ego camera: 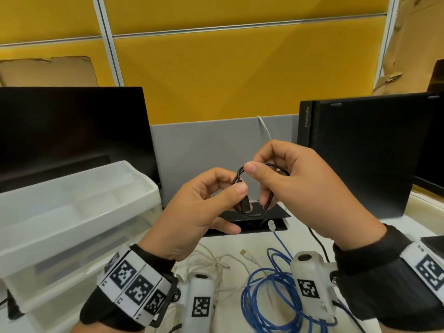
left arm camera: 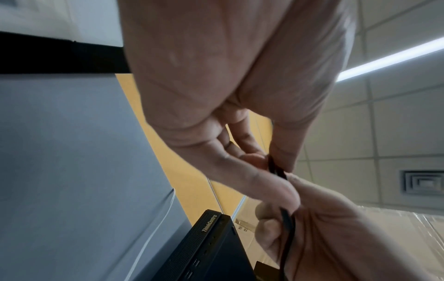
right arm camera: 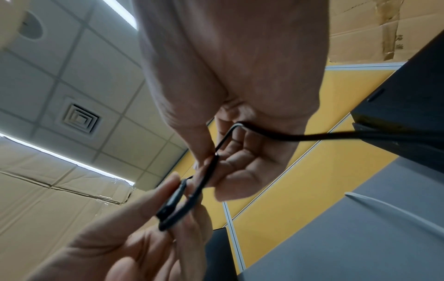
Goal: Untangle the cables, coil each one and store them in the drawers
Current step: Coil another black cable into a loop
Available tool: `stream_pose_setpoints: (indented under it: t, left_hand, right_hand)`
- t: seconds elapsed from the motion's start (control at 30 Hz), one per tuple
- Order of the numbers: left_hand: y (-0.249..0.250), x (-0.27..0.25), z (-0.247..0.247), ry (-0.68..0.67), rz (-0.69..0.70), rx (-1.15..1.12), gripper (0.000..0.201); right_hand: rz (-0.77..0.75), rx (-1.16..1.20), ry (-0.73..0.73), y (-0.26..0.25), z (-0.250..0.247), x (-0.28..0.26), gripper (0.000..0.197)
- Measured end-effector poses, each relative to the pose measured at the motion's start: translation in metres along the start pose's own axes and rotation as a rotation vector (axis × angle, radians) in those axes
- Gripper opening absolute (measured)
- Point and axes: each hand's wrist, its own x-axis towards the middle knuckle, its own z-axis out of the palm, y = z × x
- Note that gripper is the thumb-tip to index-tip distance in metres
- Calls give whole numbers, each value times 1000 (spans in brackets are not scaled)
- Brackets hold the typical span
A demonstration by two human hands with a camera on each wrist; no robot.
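Observation:
A thin black cable (ego camera: 240, 177) forms a small coil held in the air between both hands above the desk. My left hand (ego camera: 236, 192) pinches the coil's left side between thumb and fingers, near its black plug (ego camera: 245, 206). My right hand (ego camera: 252, 169) pinches the top of the coil with thumb and forefinger. The left wrist view shows the black cable (left arm camera: 276, 169) squeezed at my fingertips. In the right wrist view the black cable (right arm camera: 204, 171) runs through both hands. A blue cable (ego camera: 271, 292) and a white cable (ego camera: 216, 263) lie loose on the desk below. A translucent drawer unit (ego camera: 72, 212) stands at the left.
A dark monitor (ego camera: 72, 133) stands behind the drawer unit. A black desktop computer (ego camera: 365, 152) stands at the right. A grey partition panel (ego camera: 204, 150) and a black cable-port flap (ego camera: 274, 215) lie behind the hands. Cardboard leans on the yellow wall.

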Motion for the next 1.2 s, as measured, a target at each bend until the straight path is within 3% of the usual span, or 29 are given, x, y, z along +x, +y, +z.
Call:
stream_pose_setpoints:
  t: [0.1,0.17,0.23,0.3,0.4,0.5,0.57,0.7,0.83,1.0,1.07,1.2]
  left_hand:
    - [-5,2,3,102,85,154,12]
    - [-9,2,2,158,205,408,5]
    - [-9,2,0,157,305,647,9]
    - [-5,0,-4,104,308,705,17]
    - [4,-2,-8,-14,196,470,12]
    - [9,-2,-3,-27,57,147,38]
    - [11,0,3,-26,-40,-5,36]
    - [12,-2,6,-116,-158,-219,28]
    - [12,-2,-3,-205,-190,-276,31]
    - [23,-5,-3,-52,-144,-433,25]
    - [28,-5,0,13,-131,-506,23]
    - [32,-6,-4,19,-159,-629,25]
  right_hand:
    - [14,61,1,-2,2,-1,16]
    - [-4,42,6,-2,1,-1,14]
    - [-19,4,-1,-1,-1,-1,12]
    - [-22,0,-24,0,-1,-1,9]
    - [-52,-2,-71,1,1,0,6]
    - [-88,2,-90,0,3,-1,6]
    - [-98,9,-95,0,2,-2,7]
    - [-108,100,-151,1,-4,-3,8]
    - [-106,177,-190,2,-2,-3,12]
    - [-78,60,-20,12,-6,3,13]
    - [-68,61,-27,14,-8,4,17]
    - [-62,182,-127,17,-11,3,21]
